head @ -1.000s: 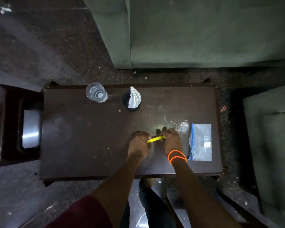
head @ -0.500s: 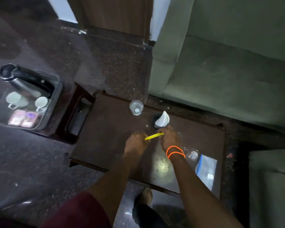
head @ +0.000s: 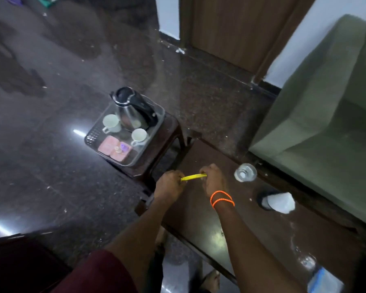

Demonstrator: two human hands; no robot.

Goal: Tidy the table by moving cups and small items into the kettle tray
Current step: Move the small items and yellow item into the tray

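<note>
Dark polished stone floor is lying open all round the left side, giving free room for reaching. Next in size, the dark brown wooden worktop is carrying a clear drinking glass near its far edge and a black cup stuffed with white tissue. Beyond its left end, the clear plastic kettle tray is sitting on a small dark stool, already crowded by a steel kettle and two white cups. Both grips are closed on a thin yellow strip, left hand and right hand pinching opposite ends, just above the worktop's left corner. Carrying it over to the tray seems under way; it needs lowering into a free gap.
</note>
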